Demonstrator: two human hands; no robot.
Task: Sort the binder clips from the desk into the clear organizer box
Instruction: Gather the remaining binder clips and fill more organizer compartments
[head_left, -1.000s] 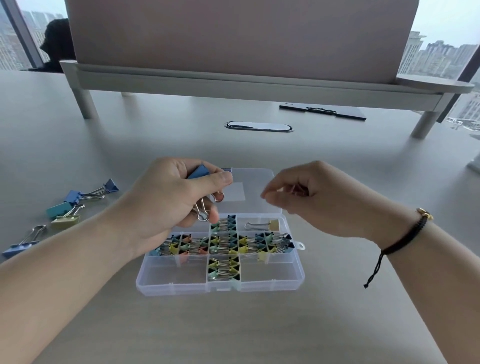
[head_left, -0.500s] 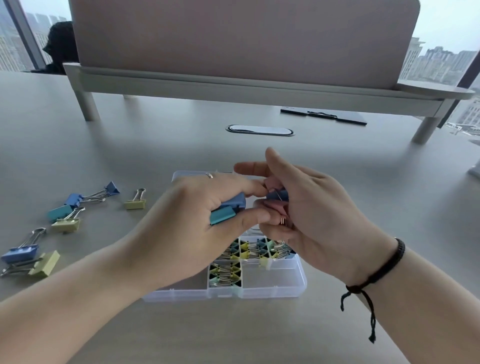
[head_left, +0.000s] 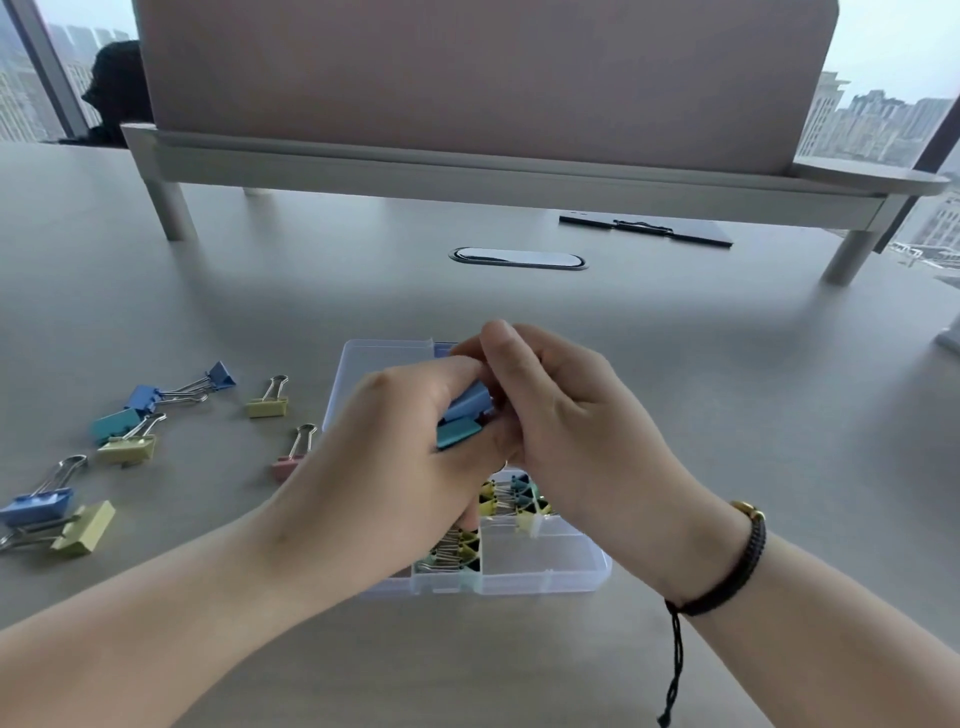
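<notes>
The clear organizer box (head_left: 545, 569) lies on the desk under both hands, with several small coloured clips in its compartments. My left hand (head_left: 384, 467) grips a blue binder clip (head_left: 470, 402) and a teal binder clip (head_left: 457, 432) above the box. My right hand (head_left: 566, 431) meets it from the right, fingers curled at the blue clip; what they pinch is hidden. Several loose clips lie on the desk to the left: a yellow clip (head_left: 267, 406), a pink clip (head_left: 288, 465), a blue pair (head_left: 176, 389) and a large yellow clip (head_left: 85, 527).
A raised monitor shelf (head_left: 467, 171) with a board on it spans the back. A cable grommet (head_left: 518, 258) and a dark clipboard (head_left: 647, 228) lie beyond the box. A seated person's dark silhouette (head_left: 117, 88) is at far left.
My right hand came in from the right and joined my left hand at the held clips above the box. The view shifted, bringing more loose clips on the left into sight.
</notes>
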